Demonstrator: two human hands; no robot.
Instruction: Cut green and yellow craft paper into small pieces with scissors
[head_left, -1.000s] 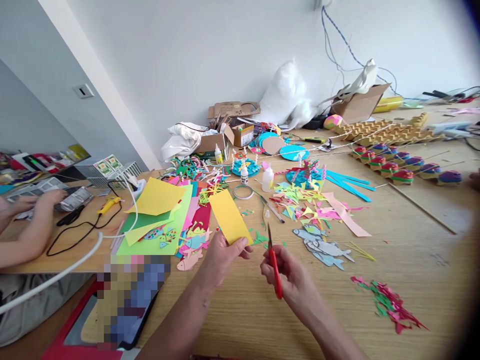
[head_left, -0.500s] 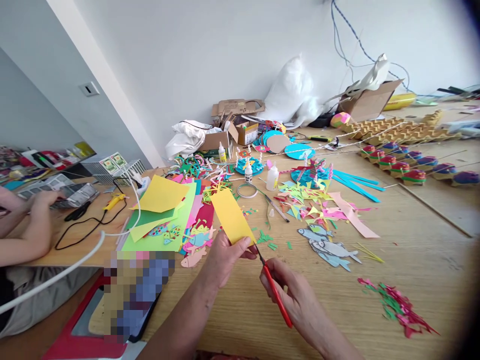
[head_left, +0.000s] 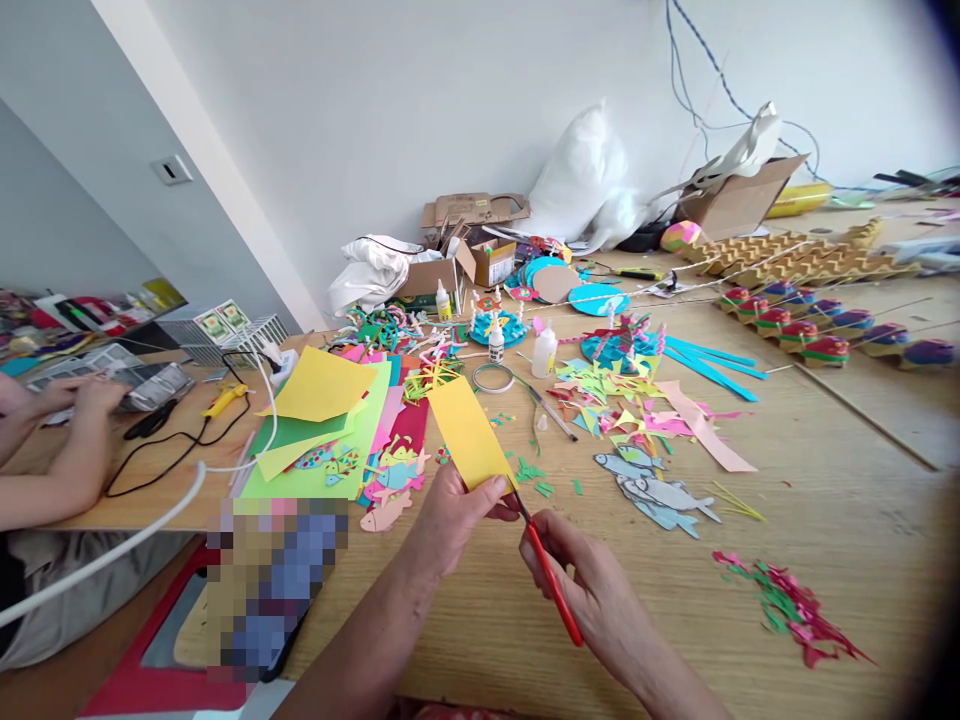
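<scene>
A yellow paper strip (head_left: 471, 432) is pinched at its lower end by my left hand (head_left: 457, 515), thumb on top. My right hand (head_left: 581, 570) is closed on red-handled scissors (head_left: 551, 580), whose blades meet the right edge of the paper near my left fingertips. Ahead of the strip lie yellow-green paper scraps, and small green snippets (head_left: 530, 470) are on the table to its right. Grey and blue paper fish (head_left: 660, 493) lie beyond my right hand. More paper fish (head_left: 386, 512) are left of the strip.
Stacked coloured sheets (head_left: 319, 385), a glue gun (head_left: 223, 402) and a white cable are at left, near another person's arms (head_left: 82, 450). Glue bottles (head_left: 544, 352) stand behind the scraps. Egg-carton pieces (head_left: 795, 262) lie at back right; red and green shreds (head_left: 787, 605) at right.
The yellow strip has shifted slightly right and its tilt has changed a little. Both hands keep their holds. The other person's hands have moved slightly.
</scene>
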